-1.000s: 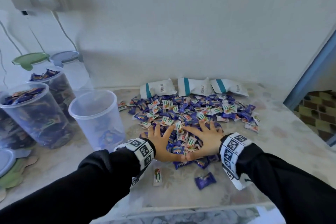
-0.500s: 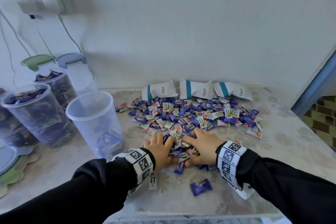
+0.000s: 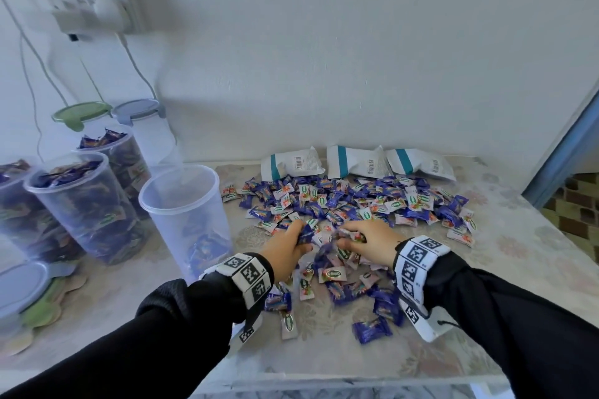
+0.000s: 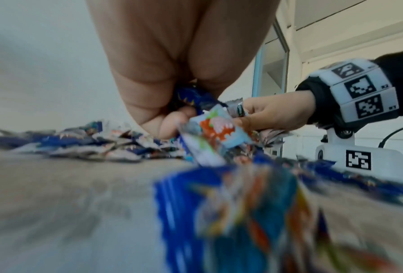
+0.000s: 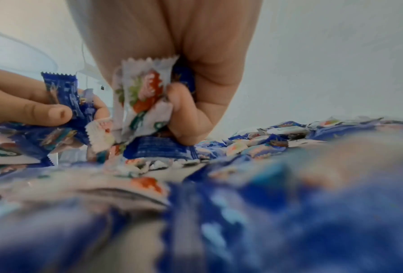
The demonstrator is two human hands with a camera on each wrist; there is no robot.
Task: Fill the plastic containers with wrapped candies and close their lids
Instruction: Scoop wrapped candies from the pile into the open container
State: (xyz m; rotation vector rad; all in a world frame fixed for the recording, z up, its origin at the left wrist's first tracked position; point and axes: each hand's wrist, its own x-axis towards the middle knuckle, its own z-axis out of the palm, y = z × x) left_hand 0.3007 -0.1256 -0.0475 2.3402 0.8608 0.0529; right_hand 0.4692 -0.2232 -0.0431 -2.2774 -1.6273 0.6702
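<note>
A wide pile of blue and white wrapped candies (image 3: 350, 201) covers the middle of the table. My left hand (image 3: 288, 248) is curled around a handful of candies at the pile's near edge, a blue wrapper (image 4: 193, 97) poking out of the fist. My right hand (image 3: 366, 238) grips another handful just to the right, with a white strawberry wrapper (image 5: 144, 92) between its fingers. A clear plastic container (image 3: 186, 214) stands open left of my hands, with a few candies at its bottom. Fuller open containers (image 3: 84, 204) stand further left.
Three white and teal candy bags (image 3: 356, 160) lie against the back wall. Two lidded containers (image 3: 136, 113) stand at the back left, under a wall socket with cables. Loose lids (image 3: 22, 285) are stacked at the near left. The table edge (image 3: 356, 379) runs close below my wrists.
Both hands lay flat with spread fingers on the pile; they have since curled and closed around handfuls of candies. The head view has tilted upward.
</note>
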